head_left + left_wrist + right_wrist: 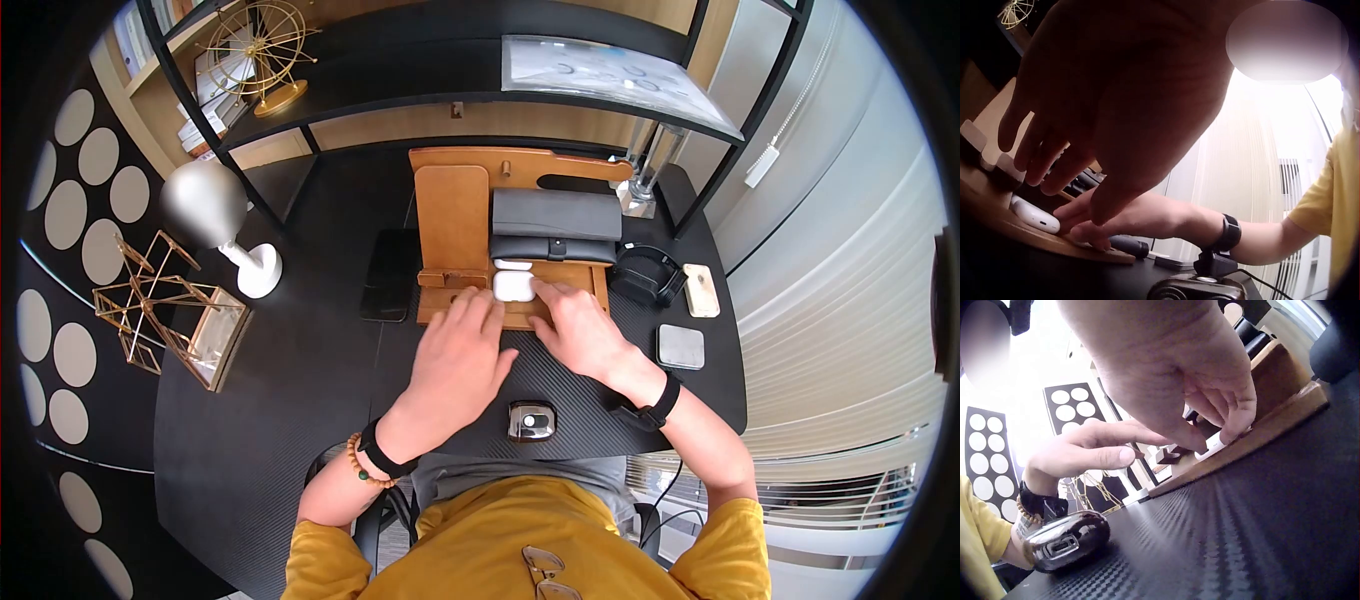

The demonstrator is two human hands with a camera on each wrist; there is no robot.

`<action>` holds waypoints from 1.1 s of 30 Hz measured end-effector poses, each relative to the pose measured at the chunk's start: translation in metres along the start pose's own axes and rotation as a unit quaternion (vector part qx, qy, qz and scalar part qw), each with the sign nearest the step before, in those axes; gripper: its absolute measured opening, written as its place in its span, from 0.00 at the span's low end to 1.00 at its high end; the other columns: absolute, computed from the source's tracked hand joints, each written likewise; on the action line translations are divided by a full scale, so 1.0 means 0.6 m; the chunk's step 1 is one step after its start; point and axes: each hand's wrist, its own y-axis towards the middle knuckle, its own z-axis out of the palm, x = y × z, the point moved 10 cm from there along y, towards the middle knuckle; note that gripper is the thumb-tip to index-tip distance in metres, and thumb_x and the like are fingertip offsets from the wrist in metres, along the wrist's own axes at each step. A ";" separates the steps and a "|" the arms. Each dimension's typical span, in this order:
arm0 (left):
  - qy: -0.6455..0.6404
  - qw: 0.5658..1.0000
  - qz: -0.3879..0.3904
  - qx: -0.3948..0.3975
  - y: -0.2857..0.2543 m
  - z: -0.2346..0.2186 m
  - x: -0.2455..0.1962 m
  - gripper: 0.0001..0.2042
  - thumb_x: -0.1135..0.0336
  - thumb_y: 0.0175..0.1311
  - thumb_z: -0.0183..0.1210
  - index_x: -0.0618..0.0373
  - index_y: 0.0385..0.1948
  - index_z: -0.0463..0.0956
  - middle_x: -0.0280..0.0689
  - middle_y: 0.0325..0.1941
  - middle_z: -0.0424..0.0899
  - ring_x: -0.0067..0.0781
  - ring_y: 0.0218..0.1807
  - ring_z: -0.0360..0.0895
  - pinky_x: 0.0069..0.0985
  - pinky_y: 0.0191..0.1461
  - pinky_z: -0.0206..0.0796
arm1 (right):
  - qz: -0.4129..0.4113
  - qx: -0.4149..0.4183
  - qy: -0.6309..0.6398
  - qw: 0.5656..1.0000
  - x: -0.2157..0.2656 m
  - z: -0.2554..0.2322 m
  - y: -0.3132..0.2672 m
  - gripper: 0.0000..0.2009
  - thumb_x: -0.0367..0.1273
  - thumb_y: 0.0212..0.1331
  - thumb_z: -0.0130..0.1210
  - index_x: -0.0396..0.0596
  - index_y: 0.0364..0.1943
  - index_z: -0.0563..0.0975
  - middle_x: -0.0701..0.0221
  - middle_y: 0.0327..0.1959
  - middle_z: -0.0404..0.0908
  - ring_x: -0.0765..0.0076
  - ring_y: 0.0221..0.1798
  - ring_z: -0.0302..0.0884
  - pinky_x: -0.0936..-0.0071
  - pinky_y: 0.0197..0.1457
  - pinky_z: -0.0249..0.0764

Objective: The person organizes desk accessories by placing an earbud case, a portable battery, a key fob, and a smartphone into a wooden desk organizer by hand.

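Observation:
A white earbud case (514, 287) lies on the lower shelf of a wooden desk organizer (453, 215). My right hand (580, 330) is at its right side, index fingertip touching the edge and thumb lower, near the organizer's front. In the right wrist view, that hand's bent fingers partly cover the white case (1211, 447). My left hand (455, 360) reaches over the organizer's front edge left of the case, fingers extended and thumb apart, gripping nothing. The left wrist view shows the white case (1036, 216) past the left fingers. A shiny dark case (531, 421) sits on the desk between my forearms.
Dark grey pouches (556, 213) lie in the organizer behind the white case. Black headphones (648, 275), a phone (701, 290) and a silver box (681, 347) sit right. A dark phone (391, 275), white lamp (259, 270) and gold-framed ornament (150, 300) are left.

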 end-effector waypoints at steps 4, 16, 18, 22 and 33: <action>0.015 0.998 0.052 0.010 -0.004 0.040 -0.015 0.34 0.58 0.71 0.69 0.71 0.74 0.72 0.54 0.81 0.72 0.54 0.84 0.66 0.46 0.79 0.66 | -0.012 0.005 0.003 1.000 0.007 0.000 -0.004 0.25 0.25 0.66 0.62 0.23 0.65 0.76 0.38 0.52 0.85 0.29 0.53 0.87 0.46 0.60 0.85; 0.025 0.998 0.053 0.024 0.004 0.054 -0.014 0.36 0.59 0.71 0.69 0.73 0.75 0.69 0.55 0.82 0.71 0.52 0.85 0.65 0.46 0.79 0.64 | -0.018 -0.001 -0.005 1.000 0.006 0.004 -0.008 0.26 0.25 0.67 0.61 0.23 0.67 0.75 0.38 0.54 0.85 0.30 0.55 0.87 0.47 0.62 0.84; -0.006 0.997 0.078 -0.023 0.005 0.026 -0.028 0.22 0.63 0.72 0.69 0.68 0.62 0.80 0.53 0.70 0.80 0.53 0.73 0.77 0.43 0.68 0.73 | -0.016 -0.003 -0.002 1.000 0.008 -0.001 -0.011 0.25 0.25 0.67 0.61 0.24 0.66 0.75 0.39 0.54 0.85 0.30 0.55 0.87 0.47 0.62 0.84; -0.081 0.996 0.012 -0.030 -0.009 -0.017 -0.029 0.08 0.66 0.73 0.68 0.61 0.38 0.82 0.47 0.45 0.86 0.51 0.47 0.86 0.43 0.47 0.78 | -0.028 -0.029 0.011 0.999 0.049 -0.050 -0.040 0.10 0.29 0.68 0.66 0.33 0.44 0.83 0.47 0.41 0.86 0.34 0.44 0.86 0.49 0.49 0.84; -0.142 0.986 0.091 -0.013 -0.077 -0.028 -0.092 0.13 0.67 0.68 0.71 0.56 0.26 0.77 0.42 0.29 0.80 0.47 0.30 0.80 0.40 0.32 0.68 | -0.098 -0.061 0.102 0.988 0.129 -0.094 -0.220 0.21 0.28 0.66 0.70 0.48 0.18 0.72 0.69 0.16 0.69 0.56 0.17 0.69 0.59 0.20 0.62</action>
